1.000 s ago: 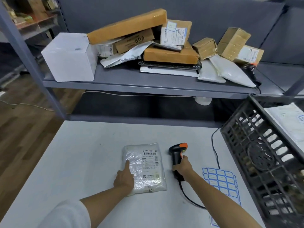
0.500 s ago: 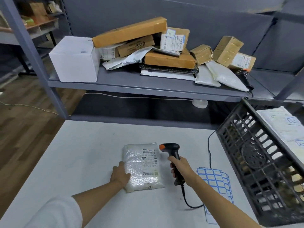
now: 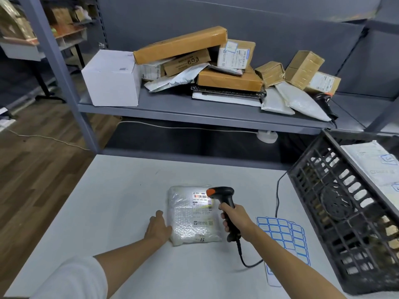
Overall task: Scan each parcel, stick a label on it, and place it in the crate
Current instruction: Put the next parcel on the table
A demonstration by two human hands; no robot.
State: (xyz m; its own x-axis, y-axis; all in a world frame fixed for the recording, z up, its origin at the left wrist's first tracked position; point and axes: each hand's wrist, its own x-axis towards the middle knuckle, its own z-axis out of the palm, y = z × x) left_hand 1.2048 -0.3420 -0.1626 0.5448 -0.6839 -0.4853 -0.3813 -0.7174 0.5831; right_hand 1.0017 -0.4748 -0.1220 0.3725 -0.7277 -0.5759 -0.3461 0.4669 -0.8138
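On the white table (image 3: 90, 212), just below the centre of the view, a bubble-wrap parcel (image 3: 185, 221) lies flat with its printed shipping slip (image 3: 201, 207) facing up. The left hand (image 3: 157, 228) rests at the parcel's nine o'clock edge, fingers straight and relaxed, touching the wrap rather than curling round it. At the parcel's three o'clock the right hand (image 3: 234, 217) grips the handle of a black barcode scanner (image 3: 224, 203), fingers wrapped round it. The scanner's orange-tipped head sits over the top right corner of the slip, where a bright patch falls on the barcode. A coiled cable (image 3: 243, 255) runs from the handle's base toward six o'clock, then curves off right.

Further toward three o'clock, a sheet of blue-bordered labels (image 3: 285, 236) lies flat on the table, partly under the right forearm. Beyond it, at the right edge of the view, stands a black slatted crate (image 3: 345, 214); white mailers with blue-bordered labels lie inside it, though how many I cannot tell from this angle.

At twelve o'clock a grey shelf (image 3: 172, 108) carries the waiting pile: a white box (image 3: 112, 80) at its left end, several brown cartons (image 3: 228, 79) stacked and tilted in the middle, and pale poly mailers (image 3: 300, 100) leaning at the right. What looks like a second scanner (image 3: 323, 102) lies dark and indistinct at the shelf's right end.
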